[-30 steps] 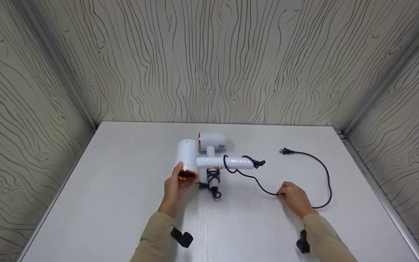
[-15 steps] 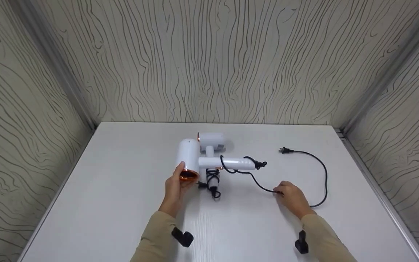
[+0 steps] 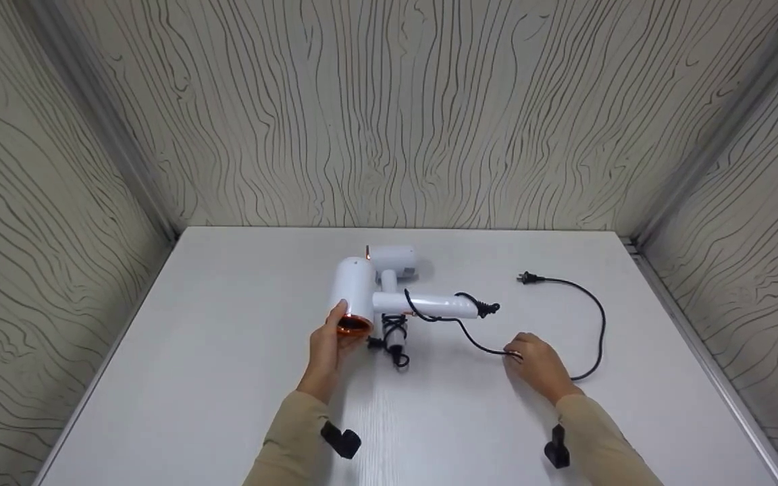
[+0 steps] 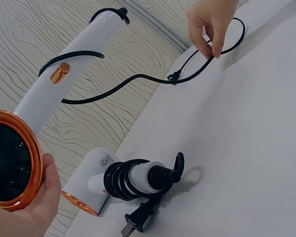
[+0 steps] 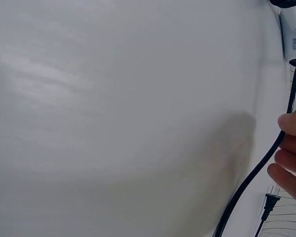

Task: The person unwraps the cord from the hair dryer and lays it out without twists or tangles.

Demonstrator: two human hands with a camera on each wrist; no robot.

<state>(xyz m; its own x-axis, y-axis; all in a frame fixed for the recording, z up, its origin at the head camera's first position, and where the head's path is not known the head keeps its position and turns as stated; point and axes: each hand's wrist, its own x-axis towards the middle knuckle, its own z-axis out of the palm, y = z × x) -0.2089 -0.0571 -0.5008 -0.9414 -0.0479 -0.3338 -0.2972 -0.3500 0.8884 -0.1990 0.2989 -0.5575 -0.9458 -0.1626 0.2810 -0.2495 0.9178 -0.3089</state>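
Observation:
In the head view my left hand [image 3: 326, 347] grips the barrel of a white hair dryer [image 3: 355, 287] by its copper-rimmed end. The dryer is held above the table, its handle [image 3: 439, 305] pointing right with black cord looped around it. My right hand [image 3: 539, 364] pinches that black cord [image 3: 473, 339] between thumb and fingers, right of the handle. In the left wrist view the cord [image 4: 138, 76] runs from the handle to the right hand [image 4: 212, 22]. The right wrist view shows the cord [image 5: 246, 182] passing under the thumb of the hand [image 5: 293, 148].
Behind and below the held dryer a second white hair dryer [image 3: 392, 260] lies on the white table [image 3: 227, 337], its cord wound around its handle. The held dryer's plug [image 3: 531, 277] lies at the right. Patterned panels [image 3: 389, 115] enclose the back and sides.
My right hand has shifted slightly left with the cord. The held dryer has moved slightly right, and its handle tilts a little more downward. The plug has barely moved.

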